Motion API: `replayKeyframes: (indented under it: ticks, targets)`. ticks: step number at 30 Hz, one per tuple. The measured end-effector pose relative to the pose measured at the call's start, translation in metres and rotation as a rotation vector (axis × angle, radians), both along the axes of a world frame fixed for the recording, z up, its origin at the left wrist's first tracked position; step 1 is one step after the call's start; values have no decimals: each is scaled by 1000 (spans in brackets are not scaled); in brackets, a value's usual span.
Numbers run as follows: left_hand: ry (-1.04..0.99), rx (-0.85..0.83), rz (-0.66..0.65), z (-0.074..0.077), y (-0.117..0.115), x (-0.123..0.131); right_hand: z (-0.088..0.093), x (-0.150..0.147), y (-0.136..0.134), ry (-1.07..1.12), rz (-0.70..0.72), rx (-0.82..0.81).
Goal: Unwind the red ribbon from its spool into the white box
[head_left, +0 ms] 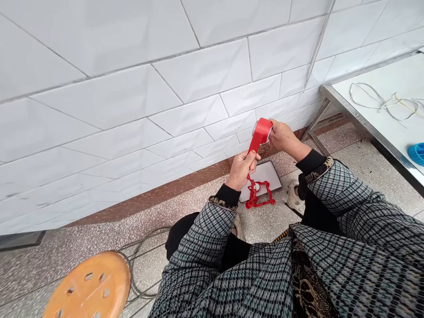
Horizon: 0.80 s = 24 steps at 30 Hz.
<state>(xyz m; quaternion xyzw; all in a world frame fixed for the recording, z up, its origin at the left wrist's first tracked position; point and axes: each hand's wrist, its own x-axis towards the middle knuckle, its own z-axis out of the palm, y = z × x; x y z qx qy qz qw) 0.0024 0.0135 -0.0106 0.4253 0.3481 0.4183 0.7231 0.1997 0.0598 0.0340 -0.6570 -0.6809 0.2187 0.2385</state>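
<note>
A roll of red ribbon point(264, 128) is held up in front of the tiled wall, gripped at its right side by my right hand point(285, 139). From the roll a flat strip runs down to my left hand point(243, 169), whose thumb pinches it against the curled fingers. Below that hand the ribbon goes on as a twisted, knotted length point(265, 203), hanging or lying over a white board point(275, 180) near the floor; I cannot tell which. My right fingertips are partly hidden behind the roll.
An orange round stool point(89, 287) with holes stands at the lower left, with wire-like loops point(135, 260) beside it. On the right, a metal-edged table point(371, 128) carries white cord point(384, 104) and a blue round object point(416, 153). White tiled wall point(198, 75) rises ahead.
</note>
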Motion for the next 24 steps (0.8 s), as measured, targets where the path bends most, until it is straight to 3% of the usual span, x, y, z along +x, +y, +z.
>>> replayKeyframes:
  ticks: [8, 17, 21, 24]
  targets:
    - [-53, 34, -143, 1, -4, -3, 5, -1, -2, 255, -16, -62]
    - [47, 2, -115, -2, 0, -2, 9, -10, -14, 725, 260, -356]
    - [45, 21, -127, -3, -1, -1, 4, -19, -18, 855, 202, -495]
    - [33, 34, -166, -1, -4, -2, 3, -22, -17, 904, 110, -497]
